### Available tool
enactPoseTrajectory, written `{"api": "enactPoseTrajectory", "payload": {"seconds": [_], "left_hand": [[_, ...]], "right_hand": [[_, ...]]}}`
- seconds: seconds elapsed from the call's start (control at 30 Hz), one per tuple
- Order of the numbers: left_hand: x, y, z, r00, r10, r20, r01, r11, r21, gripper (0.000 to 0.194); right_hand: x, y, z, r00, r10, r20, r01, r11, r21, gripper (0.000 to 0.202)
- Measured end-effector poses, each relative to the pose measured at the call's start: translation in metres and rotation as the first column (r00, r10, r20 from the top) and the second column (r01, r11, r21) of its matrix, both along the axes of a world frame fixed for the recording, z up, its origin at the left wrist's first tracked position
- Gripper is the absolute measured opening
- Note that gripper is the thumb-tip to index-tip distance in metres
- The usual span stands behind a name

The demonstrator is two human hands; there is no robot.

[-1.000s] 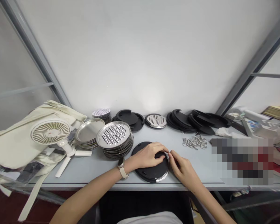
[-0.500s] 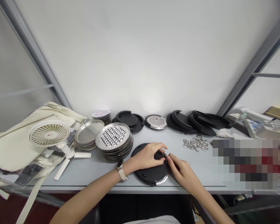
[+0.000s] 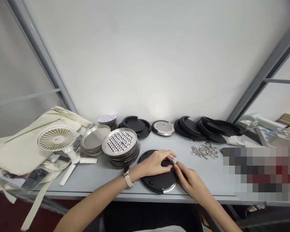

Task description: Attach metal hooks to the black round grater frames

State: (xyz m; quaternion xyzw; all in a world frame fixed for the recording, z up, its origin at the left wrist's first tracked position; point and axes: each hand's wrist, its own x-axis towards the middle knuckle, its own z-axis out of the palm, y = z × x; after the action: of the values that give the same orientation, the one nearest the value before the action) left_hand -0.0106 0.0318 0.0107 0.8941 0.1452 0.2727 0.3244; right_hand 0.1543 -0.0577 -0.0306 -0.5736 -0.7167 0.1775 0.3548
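A black round disc (image 3: 157, 182) with a silver rim showing at its lower right lies near the table's front edge. My left hand (image 3: 157, 162) rests over it, thumb and fingers curled around its right part. My right hand (image 3: 189, 178) pinches a small metal ring (image 3: 174, 169) at the disc's right edge, close to my left fingertips. Whether my left fingers also grip the ring is hard to make out. Behind my right hand lies a pile of metal clips (image 3: 205, 150).
Stacked grater discs (image 3: 120, 145) and plain metal discs (image 3: 95, 138) stand left of my hands. A white fan (image 3: 58, 139) and cream bag (image 3: 21, 145) are farther left. Black holders (image 3: 188, 127) and a grater in a holder (image 3: 163, 128) line the wall.
The whole view has shifted slightly, so things appear a little farther right. Both hands keep nearly the same pose at the disc's right edge.
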Motion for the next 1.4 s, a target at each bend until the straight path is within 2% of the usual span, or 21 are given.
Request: {"api": "enactPoseTrajectory", "payload": {"seconds": [0.4,0.77,1.0,1.2,1.4], "left_hand": [[0.0010,-0.0001,0.0007,0.999,0.014,-0.033,-0.011,0.996,0.083,0.040],[0.0012,-0.0043,0.0052,0.996,0.063,-0.056,-0.056,0.992,0.109,0.031],[0.0029,-0.0048,0.0050,0.987,0.137,-0.083,-0.126,0.984,0.129,0.030],[0.0017,-0.0026,0.0019,0.990,0.103,-0.095,-0.100,0.994,0.033,0.040],[0.0018,0.0009,-0.0012,0.994,0.082,-0.071,-0.084,0.996,-0.023,0.035]], "right_hand": [[-0.0009,-0.0001,0.0007,1.000,0.000,-0.010,0.000,1.000,0.024,0.025],[-0.0006,0.0003,0.0011,1.000,0.003,-0.016,-0.003,1.000,0.008,0.025],[-0.0007,0.0005,0.0012,1.000,-0.021,0.000,0.021,1.000,-0.005,0.026],[-0.0002,0.0002,0.0011,1.000,-0.016,0.005,0.016,1.000,0.002,0.026],[-0.0005,-0.0001,0.0025,0.998,-0.022,0.053,0.021,0.999,0.033,0.024]]}}
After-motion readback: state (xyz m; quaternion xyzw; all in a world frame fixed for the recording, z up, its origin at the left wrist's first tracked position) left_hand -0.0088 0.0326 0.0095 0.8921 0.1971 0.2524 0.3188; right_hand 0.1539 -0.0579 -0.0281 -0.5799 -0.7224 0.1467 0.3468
